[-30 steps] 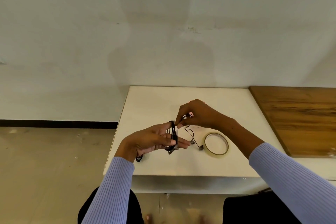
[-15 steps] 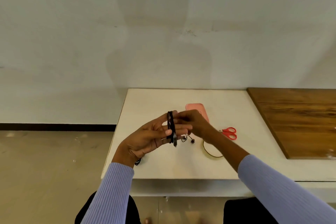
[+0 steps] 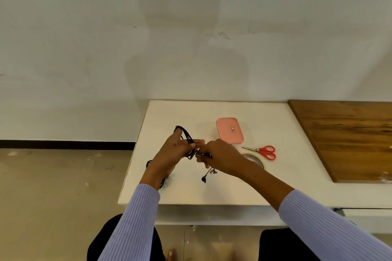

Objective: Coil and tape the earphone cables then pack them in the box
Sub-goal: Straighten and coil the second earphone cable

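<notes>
Black earphone cable, looped in several turns round the left hand, held up above the white table. Left fingers stretched fairly straight inside the coil, keeping the loops spread. Right hand just beside it, fingers curled and pinching the loose end of the same cable close to the coil. Short tail hanging below the right hand, with earbuds dangling just over the tabletop. Another dark cord peeking out from behind the left wrist, lying near the table's left edge. Pink box flat on the table beyond the hands, lid on, small sticker on top. Red-handled scissors to the right of the box, blades pointing left. Tape roll lying flat, partly hidden behind the right wrist. Wooden board at the far right. Ribbed lilac sleeves on both arms.
</notes>
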